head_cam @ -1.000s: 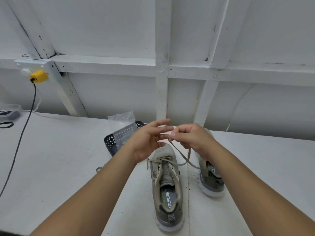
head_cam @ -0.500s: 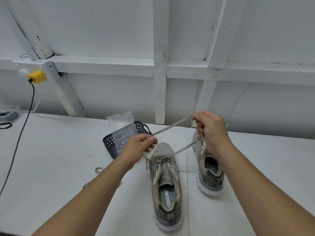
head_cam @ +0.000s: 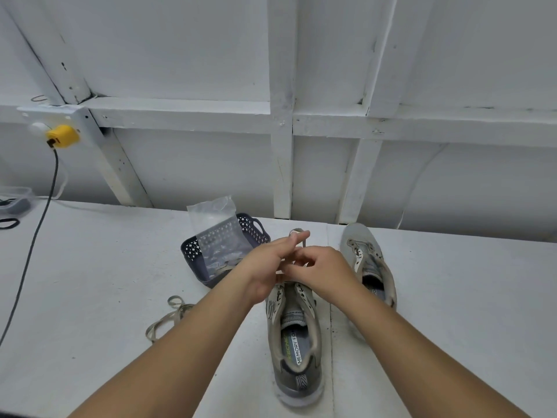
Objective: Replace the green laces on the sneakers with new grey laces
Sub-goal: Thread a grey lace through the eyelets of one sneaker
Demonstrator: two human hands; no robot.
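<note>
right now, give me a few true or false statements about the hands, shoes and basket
1. Both hands, left hand and right hand, meet above the near shoe. True.
2. The far shoe is fully laced. False: its eyelets show no lace.
3. A loose lace lies on the table left of the near shoe. True.
4. The basket sits right of both shoes. False: it is to their left.
5. A clear bag stands in the basket. True.

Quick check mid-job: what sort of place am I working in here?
Probably a workshop or shed bench: white painted wall framing, a plain white table, and a yellow plug feeding a cable.
</note>
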